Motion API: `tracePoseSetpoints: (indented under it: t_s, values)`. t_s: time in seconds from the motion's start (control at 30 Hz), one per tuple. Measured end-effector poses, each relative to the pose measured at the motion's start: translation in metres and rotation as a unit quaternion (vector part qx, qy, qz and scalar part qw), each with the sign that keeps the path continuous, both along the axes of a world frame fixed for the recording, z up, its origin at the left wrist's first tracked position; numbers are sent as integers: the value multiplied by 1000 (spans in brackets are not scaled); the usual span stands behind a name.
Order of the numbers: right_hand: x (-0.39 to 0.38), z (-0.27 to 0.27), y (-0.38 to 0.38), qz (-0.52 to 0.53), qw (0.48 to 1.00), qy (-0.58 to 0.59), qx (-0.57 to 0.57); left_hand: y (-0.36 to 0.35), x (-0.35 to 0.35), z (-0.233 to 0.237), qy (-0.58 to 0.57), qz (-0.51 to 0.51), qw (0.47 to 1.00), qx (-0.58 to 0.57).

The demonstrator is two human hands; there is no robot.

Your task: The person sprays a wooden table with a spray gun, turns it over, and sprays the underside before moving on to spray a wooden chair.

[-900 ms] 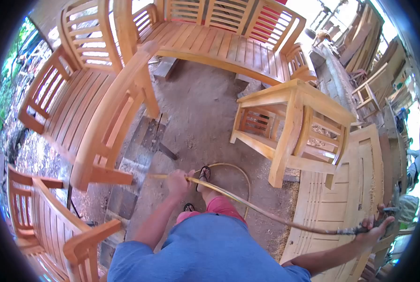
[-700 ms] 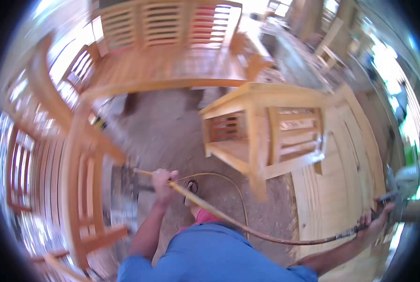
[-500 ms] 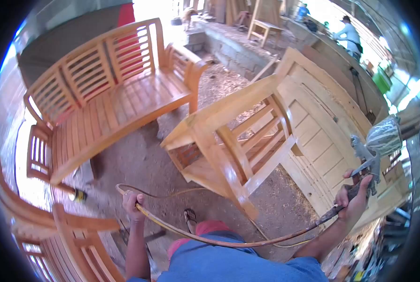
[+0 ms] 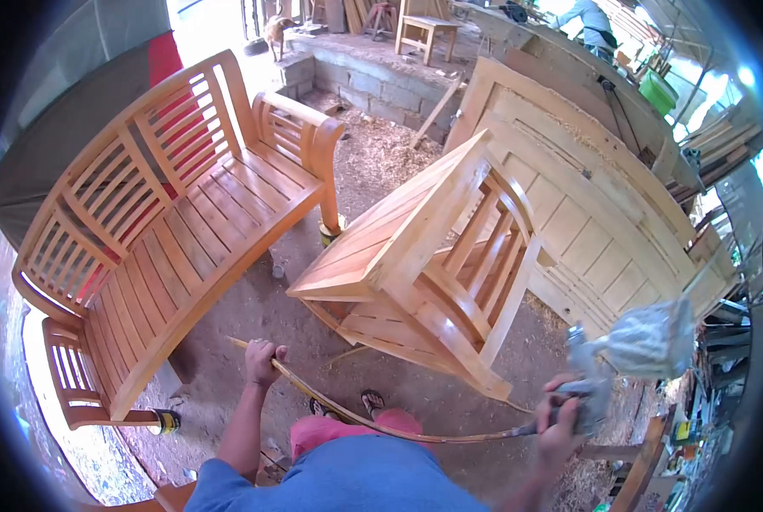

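Note:
A yellowish air hose (image 4: 347,416) passes through my left hand (image 4: 266,362), whose fingers are closed round it near the bench's front. From there it sags across my lap to the spray gun (image 4: 593,388). My right hand (image 4: 561,418), smeared by motion, grips the gun's handle at lower right. The gun's cup (image 4: 650,337) looks wrapped in clear plastic. Ahead of me a glossy wooden chair (image 4: 407,282) is tipped over, its slatted side towards my right hand. The gun is to the right of the chair, apart from it.
A varnished slatted bench (image 4: 185,247) stands at left, with cans (image 4: 166,421) under its legs. Behind the chair lies a large panelled wooden door (image 4: 586,213). A block ledge (image 4: 373,94), a stool (image 4: 427,34), a dog (image 4: 276,34) and a person (image 4: 588,24) are farther back.
The spray gun and my right hand have moved down and left, closer to my body. My left hand has shifted slightly right with the hose. The view has shifted, and the lower-left furniture has mostly left it.

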State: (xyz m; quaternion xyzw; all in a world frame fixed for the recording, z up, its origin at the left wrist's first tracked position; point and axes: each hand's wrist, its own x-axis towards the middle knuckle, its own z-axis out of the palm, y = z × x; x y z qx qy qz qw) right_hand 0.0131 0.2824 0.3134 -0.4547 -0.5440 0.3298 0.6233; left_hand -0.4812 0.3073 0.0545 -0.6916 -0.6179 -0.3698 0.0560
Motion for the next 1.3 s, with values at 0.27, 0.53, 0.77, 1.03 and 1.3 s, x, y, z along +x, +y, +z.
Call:
tracePoseSetpoints:
  t_s: [0.27, 0.53, 0.77, 1.03, 1.3]
  values:
    - [-61, -53, -59, 43, 989, -121, -70, -56, -3, -10, -1, 26, 999, 46]
    - [-9, -168, -94, 156, 950, -270, -2, -153, 83, -21, 30, 112, 990, 79]
    - [38, -184, -148, 106, 913, -329, 215, -217, 125, -25, 42, 138, 988, 49]
    - [49, -224, -152, 146, 935, -322, 25, -248, 136, -36, 77, 124, 989, -25]
    - [10, -285, -115, 204, 930, -299, 67, -258, 139, -49, 91, 106, 989, -47]
